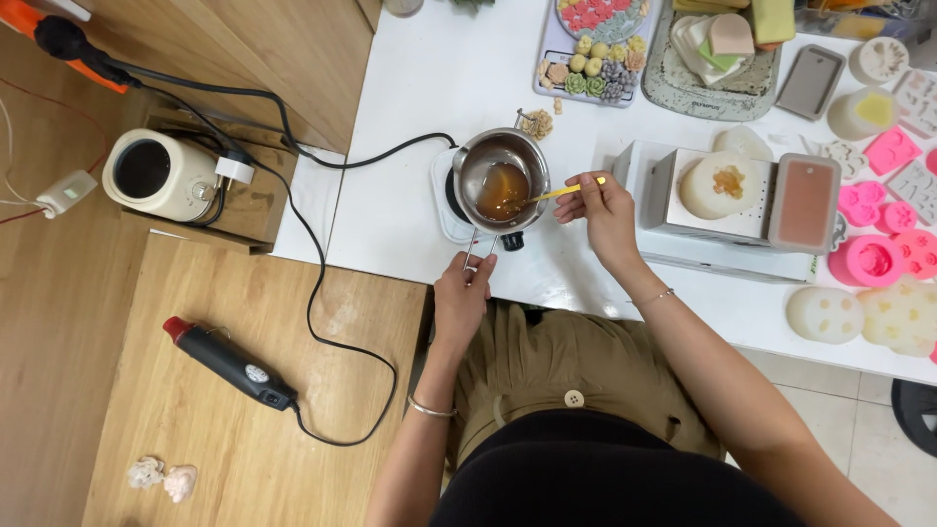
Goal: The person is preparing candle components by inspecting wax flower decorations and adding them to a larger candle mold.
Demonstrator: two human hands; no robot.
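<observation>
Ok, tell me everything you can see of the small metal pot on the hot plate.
The metal pot is small, round and shiny, steel by its look, with a pour spout and a thin wire handle toward the person. It sits on a white hot plate on the white table. Amber liquid pools inside. The left hand holds the handle; the right hand dips a yellow stick into the liquid.

The steel pot (501, 176) holds amber-brown liquid, stirred by a yellow stick (571, 189). At three o'clock of it, a cream round block (720, 184) carries an orange centre, with pink moulds (878, 234) farther right. At eight o'clock lies a black heat gun (230, 364) with a red tip. The tabletop (410, 195) is white.
</observation>
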